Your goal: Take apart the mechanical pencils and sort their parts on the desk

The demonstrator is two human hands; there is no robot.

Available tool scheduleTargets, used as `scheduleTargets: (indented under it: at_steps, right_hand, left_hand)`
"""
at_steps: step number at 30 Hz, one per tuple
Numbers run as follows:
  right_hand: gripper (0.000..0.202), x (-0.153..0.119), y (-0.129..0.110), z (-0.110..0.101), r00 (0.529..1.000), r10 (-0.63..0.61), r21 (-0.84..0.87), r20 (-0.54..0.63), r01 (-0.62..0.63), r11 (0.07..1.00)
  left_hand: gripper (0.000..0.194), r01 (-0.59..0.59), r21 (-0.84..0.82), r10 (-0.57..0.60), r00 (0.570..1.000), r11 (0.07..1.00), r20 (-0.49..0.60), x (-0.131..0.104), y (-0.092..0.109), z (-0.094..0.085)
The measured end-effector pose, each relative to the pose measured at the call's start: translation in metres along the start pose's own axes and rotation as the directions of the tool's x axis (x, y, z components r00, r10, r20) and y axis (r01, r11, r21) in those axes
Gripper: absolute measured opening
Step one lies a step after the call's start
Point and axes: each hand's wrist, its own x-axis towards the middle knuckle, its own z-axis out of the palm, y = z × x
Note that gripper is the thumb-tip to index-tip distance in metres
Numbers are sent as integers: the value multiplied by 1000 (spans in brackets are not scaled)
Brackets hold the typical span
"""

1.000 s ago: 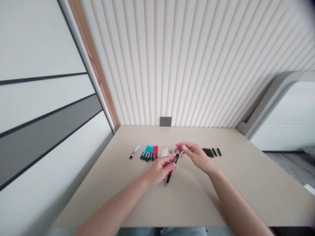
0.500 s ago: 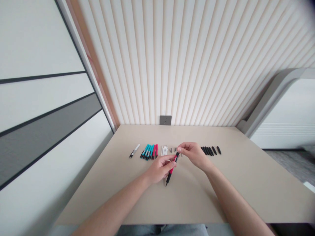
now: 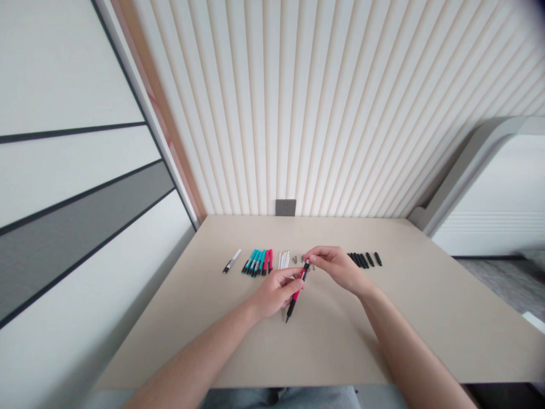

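Observation:
My left hand (image 3: 275, 292) is closed around the middle of a red and black pen (image 3: 296, 295), thumb on top. The pen slants, its black grip and tip pointing down toward the table's front edge. At the pen's upper black end, the thumb and forefinger of my right hand (image 3: 336, 268) are pinched together on the top. Just behind my hands lie thin white refills (image 3: 284, 260) and small metal-looking pieces (image 3: 294, 259), partly hidden by my right hand. Left of these are red pen barrels (image 3: 267, 261) and several teal pen barrels (image 3: 254, 262).
A single white and black pen barrel (image 3: 232, 261) lies at the far left of the row. Several black grip pieces (image 3: 364, 260) lie to the right of my right hand. Behind the beige table (image 3: 340, 335) stands a ribbed wall with a dark socket (image 3: 285, 207).
Both hands keep nearly the same hold on the pen. The fingers of my right hand have shifted very slightly at its top end, and the view has moved a little.

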Motion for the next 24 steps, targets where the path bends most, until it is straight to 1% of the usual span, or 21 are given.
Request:
scheduleTargets:
  at_steps: [4,6,9,11,13,16,18,21,24]
  right_hand:
    - [32,0,0,4,998,31,-130,-62,-39,991]
    - [36,-1,0,4,996,38,-186,-87,-53,981]
    - [42,-3,-2,3,994,-3,-189,-105,-17,982]
    - [40,-4,-4,1,996,-31,-137,-81,19,990]
    - [37,-5,-7,-1,998,-48,-94,-27,45,995]
    - [32,-5,-10,-2,999,-50,-109,10,51,993]
    - [31,-4,-10,-1,999,-29,-140,-14,26,990]
    - [32,-2,-5,3,996,19,-200,-86,-36,979]
    - [41,-2,0,5,991,31,-239,-129,-62,969]
  left_hand:
    - [54,-1,29,1,1000,1000,-7,-1,2,2]
    - [53,7,38,-7,1000,999,-9,-1,3,2]
    - [55,12,21,-12,1000,1000,2,-1,3,2]
    - [57,12,9,-12,1000,1000,6,-1,2,1]
    - [58,16,4,-16,1000,1000,5,0,1,0]
    - [59,19,8,-19,1000,1000,-2,-1,2,0]
    - [58,18,18,-18,1000,1000,-12,-1,4,1]
    - [56,16,38,-16,1000,999,3,-2,7,2]
    - [55,19,41,-20,999,999,26,-2,7,2]
